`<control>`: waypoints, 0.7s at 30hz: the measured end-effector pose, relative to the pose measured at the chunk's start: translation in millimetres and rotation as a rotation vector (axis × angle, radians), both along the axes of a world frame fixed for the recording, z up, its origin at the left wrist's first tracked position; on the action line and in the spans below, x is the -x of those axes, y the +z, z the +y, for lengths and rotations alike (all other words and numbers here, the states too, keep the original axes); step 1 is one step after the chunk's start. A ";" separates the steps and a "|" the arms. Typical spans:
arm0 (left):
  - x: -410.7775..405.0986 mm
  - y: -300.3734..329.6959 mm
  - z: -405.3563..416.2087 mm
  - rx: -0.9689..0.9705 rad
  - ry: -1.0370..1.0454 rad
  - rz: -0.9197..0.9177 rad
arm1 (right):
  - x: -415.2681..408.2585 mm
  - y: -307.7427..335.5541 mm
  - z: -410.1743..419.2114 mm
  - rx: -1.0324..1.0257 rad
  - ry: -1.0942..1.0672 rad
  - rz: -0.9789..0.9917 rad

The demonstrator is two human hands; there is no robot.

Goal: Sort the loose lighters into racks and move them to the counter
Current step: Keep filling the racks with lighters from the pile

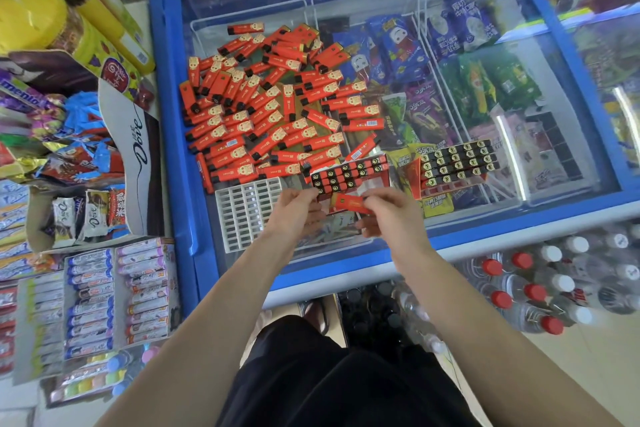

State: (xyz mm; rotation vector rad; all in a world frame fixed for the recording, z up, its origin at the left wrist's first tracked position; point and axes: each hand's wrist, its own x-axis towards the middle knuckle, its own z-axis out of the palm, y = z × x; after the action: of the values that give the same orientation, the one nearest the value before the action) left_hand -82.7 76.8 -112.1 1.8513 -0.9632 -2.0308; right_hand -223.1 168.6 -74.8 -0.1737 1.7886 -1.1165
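Your right hand (388, 215) pinches one flat red plastic lighter (349, 203) between thumb and fingertips, lying roughly level just in front of the partly filled rack (348, 175). Your left hand (294, 210) has fingers curled round that rack's near left edge; the rack holds rows of red lighters standing upright, black round-capped tops facing up, and it's tilted toward you. A second, fuller rack of lighters (455, 163) sits just to the right, well packed. An empty white plastic grid rack (242, 210), rectangular cells, lies flat beside your left hand. The loose pile of red lighters with gold print and black ends (270, 104) is spread over the sliding glass lid of the blue-framed chest freezer (571, 55), left half. Under the glass: wire baskets of glossy foil ice-cream wrappers. Left of the freezer, cardboard display boxes of chocolate bars (90, 215). Right, shrink-wrapped clear bottles with red and white caps (540, 284).
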 end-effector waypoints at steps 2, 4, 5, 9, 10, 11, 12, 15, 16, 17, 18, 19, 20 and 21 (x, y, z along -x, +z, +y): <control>0.9 -2.2 -4.6 0.067 -0.081 -0.061 | 14.9 0.3 1.4 0.017 -0.004 0.123; 1.6 -3.2 -8.2 0.121 -0.176 -0.101 | 26.4 -1.5 0.5 0.003 0.022 0.240; 2.1 -2.7 -9.1 0.142 -0.218 -0.115 | 30.3 -3.6 -1.1 -0.007 0.038 0.307; 3.1 -3.8 -11.0 0.210 -0.347 -0.153 | 35.3 -16.0 -9.3 -0.016 0.174 0.553; 3.0 -5.0 -11.5 0.215 -0.362 -0.153 | 33.9 -18.7 -11.0 -0.008 0.206 0.590; 3.3 -5.7 -12.0 0.221 -0.375 -0.160 | 31.9 -20.6 -12.2 0.000 0.226 0.610; 3.6 -6.4 -12.3 0.227 -0.390 -0.175 | 29.4 -22.4 -13.0 0.007 0.238 0.627; 3.2 -8.1 -12.5 0.243 -0.406 -0.184 | 20.7 -26.3 -13.8 0.029 0.264 0.685; 2.7 -9.3 -12.7 0.247 -0.412 -0.187 | 18.4 -27.5 -14.1 0.036 0.277 0.698; 2.3 -10.8 -13.0 0.250 -0.415 -0.192 | 16.7 -28.9 -14.1 0.044 0.291 0.706; 2.2 -11.6 -13.1 0.250 -0.415 -0.193 | 15.1 -30.7 -14.0 0.045 0.304 0.712; 2.2 -13.2 -13.3 0.246 -0.412 -0.189 | 13.6 -31.9 -13.7 0.045 0.309 0.713; 2.4 -14.2 -13.3 0.241 -0.408 -0.183 | 12.4 -33.2 -13.7 0.042 0.303 0.703; 2.8 -14.8 -13.5 0.240 -0.406 -0.179 | 11.9 -34.1 -13.9 0.048 0.276 0.673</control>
State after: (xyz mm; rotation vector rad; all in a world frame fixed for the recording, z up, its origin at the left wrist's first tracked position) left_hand -85.6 63.3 -126.9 1.8436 -1.6692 -1.8608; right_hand -235.0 154.7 -109.0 -0.8843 2.2277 -0.9594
